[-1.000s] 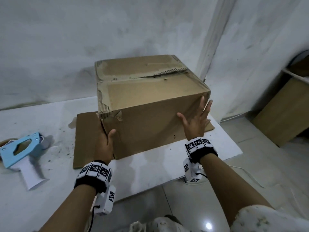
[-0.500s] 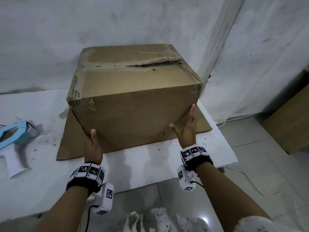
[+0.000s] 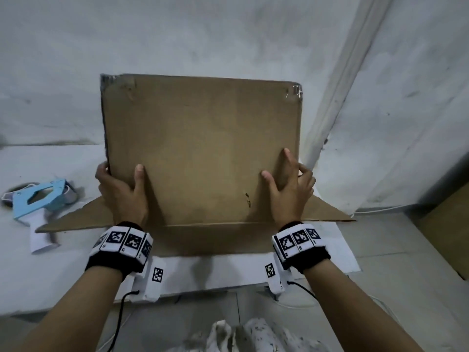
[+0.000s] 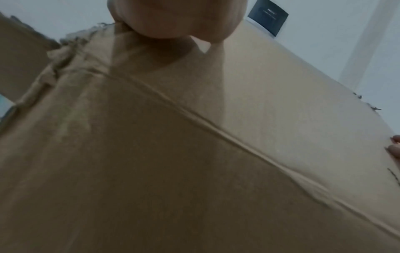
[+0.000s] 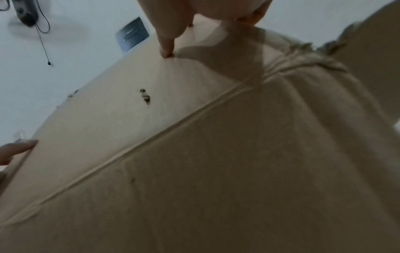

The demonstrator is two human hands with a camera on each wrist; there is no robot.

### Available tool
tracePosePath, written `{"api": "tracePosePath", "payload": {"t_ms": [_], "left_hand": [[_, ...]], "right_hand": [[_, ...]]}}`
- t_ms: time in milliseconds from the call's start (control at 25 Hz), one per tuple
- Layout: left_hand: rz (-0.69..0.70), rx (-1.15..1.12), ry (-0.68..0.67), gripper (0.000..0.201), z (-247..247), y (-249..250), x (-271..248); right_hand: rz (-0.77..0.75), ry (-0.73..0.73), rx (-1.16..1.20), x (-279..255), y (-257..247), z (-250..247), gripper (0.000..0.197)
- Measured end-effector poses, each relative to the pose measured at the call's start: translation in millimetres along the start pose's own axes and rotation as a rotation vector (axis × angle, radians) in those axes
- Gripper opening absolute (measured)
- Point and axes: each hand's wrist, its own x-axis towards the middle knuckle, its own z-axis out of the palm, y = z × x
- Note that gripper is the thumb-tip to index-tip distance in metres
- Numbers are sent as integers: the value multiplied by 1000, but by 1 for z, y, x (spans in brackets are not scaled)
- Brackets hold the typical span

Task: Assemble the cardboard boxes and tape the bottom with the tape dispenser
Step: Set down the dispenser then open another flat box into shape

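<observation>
A brown cardboard box (image 3: 203, 148) is up off the white table (image 3: 50, 270), one broad side facing me, with a flap (image 3: 215, 240) hanging at its lower edge. My left hand (image 3: 121, 189) grips its left edge, thumb on the near face and fingers wrapped behind. At the right edge my right hand (image 3: 286, 184) grips it, thumb and forefinger spread on the face. The left wrist view is filled by the box (image 4: 194, 137), and the right wrist view by the box (image 5: 194, 154) under one fingertip (image 5: 166, 51). The blue tape dispenser (image 3: 38, 199) lies on the table at the left.
A flat sheet of cardboard (image 3: 327, 212) lies on the table under and behind the box. A white wall and a corner pillar (image 3: 342, 72) stand close behind. A wooden cabinet (image 3: 451, 224) sits on the tiled floor to the right.
The box has come up off the flat cardboard and tipped so that its side faces me. Both hands moved from its lower corners to grip its side edges.
</observation>
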Motion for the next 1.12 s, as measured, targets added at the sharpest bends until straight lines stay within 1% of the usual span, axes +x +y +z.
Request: {"api": "tracePosePath", "payload": {"t_ms": [40,120,200,240,320,400,520,600,720,840,880,1000,1040,1080,1120], "left_hand": [[23,46,-42,70,-1,4,3],[22,211,-129,75,-4,10,6],[-26,323,-200,77,-6,14,6],[-55,323,-231,77,-8,17,5],[-85,270,-269,76,-12,26,6],[-60,254,-246,73,-18,39,9],[23,377,-191,64,-23,55,23],[44,466,-220,59,-24,59,28],[74,472,-239,55,-26,66,32],[109,528,-172,49,-29,81,40],[99,570,-191,49,-29,85,44],[59,727,-344,48,-24,87,50],[87,769,-380,48,-20,85,48],[149,787,-409,49,-14,84,45],[250,783,-449,55,-7,83,40]], "right_hand": [[-7,-22,-9,3,-3,-2,64],[-32,-150,-75,7,-4,-4,63],[-15,-288,-147,7,0,-7,63],[1,-324,-153,8,0,-8,64],[28,-331,-99,12,-7,-11,63],[25,-292,-48,19,-18,-16,61],[-12,-225,-67,32,-32,-22,50],[-19,-244,-88,36,-38,-22,41],[-18,-266,-112,41,-45,-25,39],[-11,-251,-165,50,-54,-33,38],[-12,-270,-196,53,-57,-33,38],[-11,-367,-297,62,-62,-24,39],[-11,-376,-332,64,-62,-19,39],[-11,-362,-358,67,-62,-14,38],[-11,-342,-381,68,-62,-9,37]]}}
